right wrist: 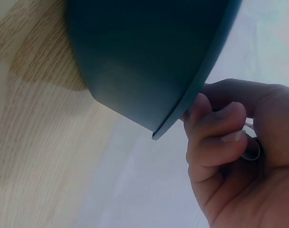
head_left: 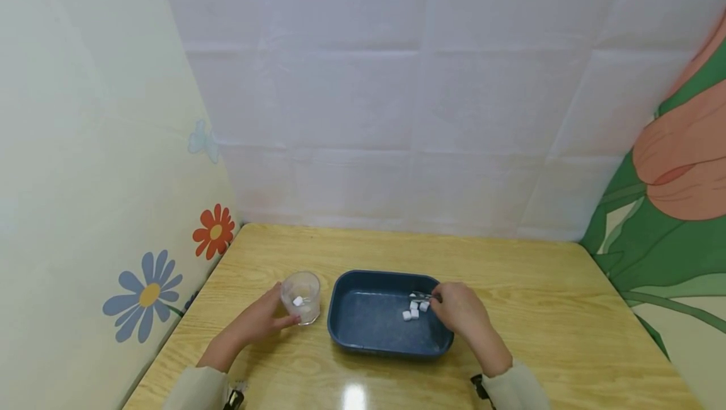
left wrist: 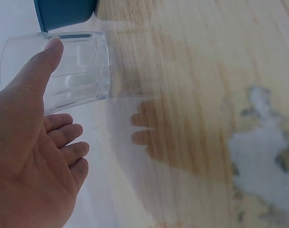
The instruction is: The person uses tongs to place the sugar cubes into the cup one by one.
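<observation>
Slip hazards

Our left hand (head_left: 258, 317) holds the glass (head_left: 308, 310) between thumb and fingers; our right hand (head_left: 462, 310) pinches tweezers (head_left: 424, 296) beside white cubes (head_left: 414, 313) in the tray (head_left: 368, 322). Uneven tip pressure could eject a cube; careless thumb pressure could tip the glass.

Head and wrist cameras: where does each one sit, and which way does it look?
Head: on the head, facing forward and down; left hand, right hand, sleeves show.
Left wrist: worn there, facing the glass; left hand shows.
Right wrist: worn there, facing the tray; right hand shows.
Both wrist views share the tray.
</observation>
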Action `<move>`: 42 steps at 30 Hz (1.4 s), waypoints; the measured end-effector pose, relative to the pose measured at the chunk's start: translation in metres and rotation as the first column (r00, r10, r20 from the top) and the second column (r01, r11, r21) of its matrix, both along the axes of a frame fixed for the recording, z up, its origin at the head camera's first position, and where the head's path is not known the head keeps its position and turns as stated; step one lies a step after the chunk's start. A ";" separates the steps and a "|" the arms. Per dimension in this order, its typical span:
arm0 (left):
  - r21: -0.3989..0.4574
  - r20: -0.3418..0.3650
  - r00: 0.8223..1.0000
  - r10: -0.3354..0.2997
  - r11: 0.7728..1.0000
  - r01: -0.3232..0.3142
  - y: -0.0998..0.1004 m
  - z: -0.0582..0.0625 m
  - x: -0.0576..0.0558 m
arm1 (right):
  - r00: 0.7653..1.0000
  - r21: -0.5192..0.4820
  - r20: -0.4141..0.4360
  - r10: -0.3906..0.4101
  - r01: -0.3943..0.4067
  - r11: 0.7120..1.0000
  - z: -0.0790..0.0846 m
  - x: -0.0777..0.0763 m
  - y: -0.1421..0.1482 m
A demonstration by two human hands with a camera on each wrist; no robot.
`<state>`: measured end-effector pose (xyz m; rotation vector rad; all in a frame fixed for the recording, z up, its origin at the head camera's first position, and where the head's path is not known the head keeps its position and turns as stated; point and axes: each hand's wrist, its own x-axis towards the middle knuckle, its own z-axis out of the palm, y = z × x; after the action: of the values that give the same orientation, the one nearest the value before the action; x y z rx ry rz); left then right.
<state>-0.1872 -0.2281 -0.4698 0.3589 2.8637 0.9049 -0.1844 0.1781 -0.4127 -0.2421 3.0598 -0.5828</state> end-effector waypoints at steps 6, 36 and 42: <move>0.001 -0.002 1.000 -0.003 1.000 0.003 0.000 -0.001 0.000 | 1.000 -0.019 0.007 0.003 -0.003 1.000 0.000 0.000 0.000; 0.013 -0.016 1.000 -0.026 1.000 0.026 -0.003 -0.001 -0.001 | 0.994 -0.065 -0.099 0.044 -0.050 0.997 0.025 0.006 -0.014; 0.016 -0.007 1.000 -0.013 1.000 0.013 -0.002 0.000 0.001 | 0.995 -0.063 -0.091 0.041 -0.047 0.997 0.028 0.008 -0.019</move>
<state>-0.1860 -0.2299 -0.4701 0.3830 2.8587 0.9265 -0.1768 0.1593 -0.3850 -0.3455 3.1152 -0.6879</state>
